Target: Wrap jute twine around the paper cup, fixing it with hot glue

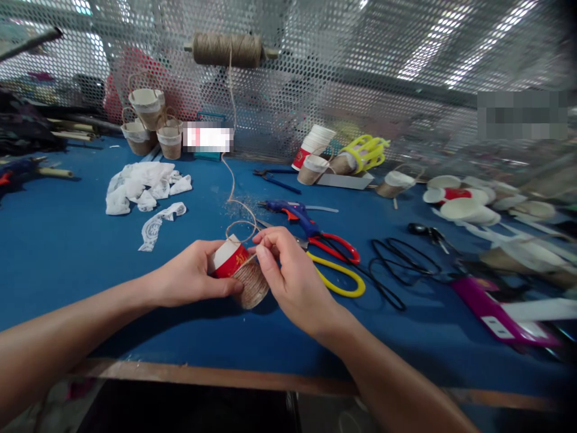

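A red and white paper cup (229,258), its lower part wrapped in coils of brown twine, lies tilted in my left hand (202,273). The thumb and fingers of that hand grip the cup from the left side. My right hand (286,273) pinches the twine (243,207) at the cup's right side, between thumb and fingers. From there the strand loops above the cup and runs up to a large twine spool (228,50) on a rod at the mesh. Right of my right hand lie scissors (340,285) with red and yellow handles.
A blue glue gun (297,213) and pliers (277,180) lie beyond the scissors. White lace (139,183) is heaped at left, near finished twine-covered cups (146,102). Black cable (392,264), a purple power strip (496,313) and loose cups (469,210) occupy the right.
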Demonstrator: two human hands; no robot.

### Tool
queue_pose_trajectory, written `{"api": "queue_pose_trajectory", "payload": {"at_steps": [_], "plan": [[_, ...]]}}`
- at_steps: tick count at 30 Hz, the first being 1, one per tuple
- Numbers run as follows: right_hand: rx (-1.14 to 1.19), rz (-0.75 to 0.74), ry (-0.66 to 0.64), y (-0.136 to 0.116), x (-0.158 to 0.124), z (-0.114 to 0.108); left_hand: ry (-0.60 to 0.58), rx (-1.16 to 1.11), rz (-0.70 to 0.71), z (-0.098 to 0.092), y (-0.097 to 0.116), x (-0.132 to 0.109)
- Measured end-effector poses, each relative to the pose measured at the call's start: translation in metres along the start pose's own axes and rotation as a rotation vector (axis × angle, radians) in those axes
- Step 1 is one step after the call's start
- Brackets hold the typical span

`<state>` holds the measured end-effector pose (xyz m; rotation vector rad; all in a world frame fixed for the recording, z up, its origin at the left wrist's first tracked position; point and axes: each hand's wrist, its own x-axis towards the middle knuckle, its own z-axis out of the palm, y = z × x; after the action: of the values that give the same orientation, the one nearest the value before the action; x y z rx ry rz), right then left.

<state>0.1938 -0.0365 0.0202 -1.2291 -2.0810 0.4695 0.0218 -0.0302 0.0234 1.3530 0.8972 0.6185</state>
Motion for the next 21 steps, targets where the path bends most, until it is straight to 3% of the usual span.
{"api": "queue_pose_trajectory", "payload": {"at_steps": [10,21], "plan": [[0.088,0.107,-0.093,-0.003,-0.002,0.004,0.02,0.214,0.135,-0.004,-0.011,-0.003],[-0.094,-0.035,0.021,-0.002,-0.001,0.007,-0.019,0.046,0.079,-0.006,-0.003,-0.001]]}}
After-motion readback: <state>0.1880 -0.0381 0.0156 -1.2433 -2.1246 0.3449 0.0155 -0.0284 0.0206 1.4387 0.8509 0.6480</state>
